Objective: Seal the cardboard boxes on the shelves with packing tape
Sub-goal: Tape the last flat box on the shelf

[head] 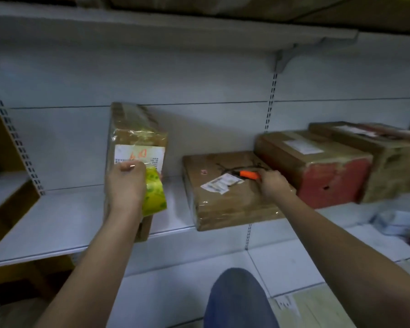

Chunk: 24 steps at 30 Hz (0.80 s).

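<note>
An upright cardboard box (134, 131), wrapped in clear tape with a white label, stands on the white shelf (64, 223). My left hand (124, 183) grips a yellow-green roll of packing tape (154, 195) against the box's front. A flat cardboard box (227, 204) lies to the right on the same shelf. On top of it my right hand (273, 183) grips an orange-handled cutter (249, 174), its dark tip pointing left over a small white label.
Two more cardboard boxes, one with a red end (329, 171) and another behind it (393, 157), sit at the right. An upper shelf (175, 27) with a bracket overhangs. Brown cardboard (0, 204) stands at the left. My knee (237, 299) is below, over floor tiles.
</note>
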{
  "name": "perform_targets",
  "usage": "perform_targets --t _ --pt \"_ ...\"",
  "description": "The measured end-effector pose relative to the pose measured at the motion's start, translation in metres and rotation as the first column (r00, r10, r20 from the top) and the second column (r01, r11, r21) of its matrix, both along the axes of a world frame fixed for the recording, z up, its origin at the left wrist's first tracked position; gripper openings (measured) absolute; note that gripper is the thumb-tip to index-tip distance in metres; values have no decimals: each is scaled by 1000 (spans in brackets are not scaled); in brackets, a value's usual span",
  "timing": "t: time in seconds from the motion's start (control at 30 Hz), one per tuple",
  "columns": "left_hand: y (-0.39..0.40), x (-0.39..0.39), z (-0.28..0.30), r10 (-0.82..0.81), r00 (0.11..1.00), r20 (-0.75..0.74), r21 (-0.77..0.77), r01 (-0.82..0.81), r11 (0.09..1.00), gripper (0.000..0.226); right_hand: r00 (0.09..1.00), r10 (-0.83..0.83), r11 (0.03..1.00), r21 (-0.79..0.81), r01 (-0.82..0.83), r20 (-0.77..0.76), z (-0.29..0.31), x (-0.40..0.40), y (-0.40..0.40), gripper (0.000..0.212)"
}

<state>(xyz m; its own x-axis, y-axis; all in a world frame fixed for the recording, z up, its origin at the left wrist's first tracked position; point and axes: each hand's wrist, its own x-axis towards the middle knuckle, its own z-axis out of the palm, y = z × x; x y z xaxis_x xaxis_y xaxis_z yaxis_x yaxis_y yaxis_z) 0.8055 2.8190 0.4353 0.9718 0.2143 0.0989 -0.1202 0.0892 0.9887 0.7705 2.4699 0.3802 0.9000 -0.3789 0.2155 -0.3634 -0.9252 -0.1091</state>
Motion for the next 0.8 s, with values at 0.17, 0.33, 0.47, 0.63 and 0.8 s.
perform_targets --t 0.17,0.33,0.47,0.63,0.8 --pt "1 -10 3 -20 1000 15 1 20 1000 36 969 7 989 -145 29 246 13 -1 32 28" --pt "20 -21 11 -94 995 -17 -117 91 989 22 772 323 945 -150 -289 547 55 -18 109 36" --pt "33 -27 17 -123 992 -30 -230 113 967 20 615 620 784 -341 -519 487 102 -28 181 45" --pt "46 -27 14 -126 991 -35 -236 114 965 28 558 768 619 -584 -525 313 124 -7 238 43" --pt "46 -26 15 -139 989 -51 -257 122 959 26 565 803 542 -627 -559 191 121 7 231 35"
